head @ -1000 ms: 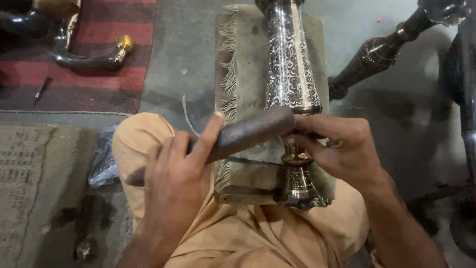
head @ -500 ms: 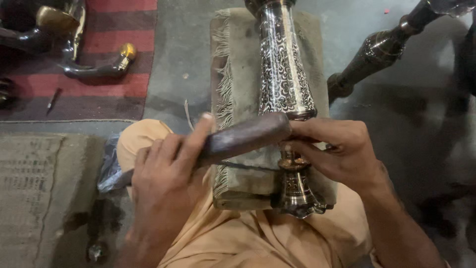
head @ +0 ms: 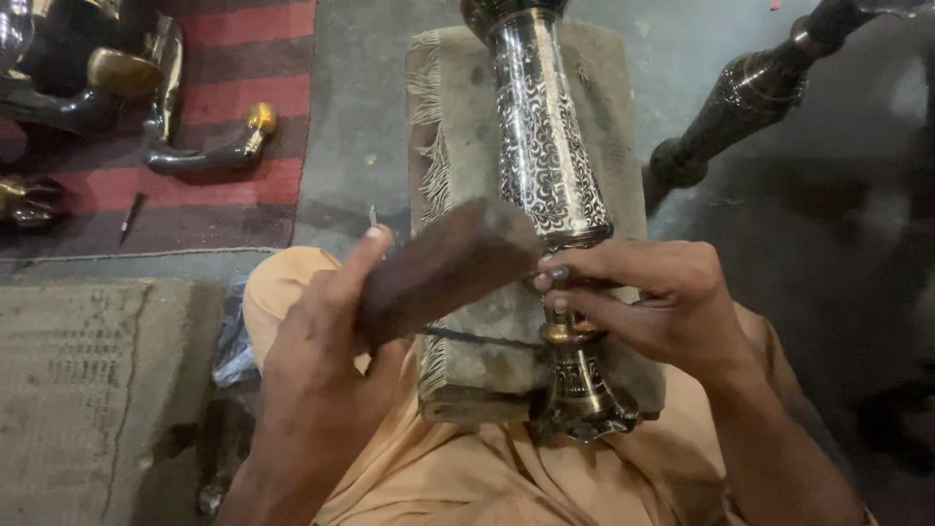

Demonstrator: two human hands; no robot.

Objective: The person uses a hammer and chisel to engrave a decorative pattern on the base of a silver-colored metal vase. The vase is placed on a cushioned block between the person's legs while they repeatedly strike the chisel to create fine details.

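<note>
I note a glossy engraved metal vase (head: 545, 146) on a rough, frayed cloth pad (head: 623, 127); at 9 o'clock of it, a dull, matt wooden mallet (head: 443, 268); floor (head: 360, 117) rough concrete.

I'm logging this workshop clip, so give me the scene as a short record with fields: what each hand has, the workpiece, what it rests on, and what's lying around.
left hand: grips a dark wooden block, raised over the pad
right hand: fingers pinched at the narrow neck of the engraved metal vase
workpiece: vase lies lengthwise, flared foot toward the person, body covered in scrolling engraving
support: fringed cloth-covered pad across the lap
left floor: dark curved metal parts with brass-coloured ends on a striped rug
right floor: another dark engraved metal piece
</note>
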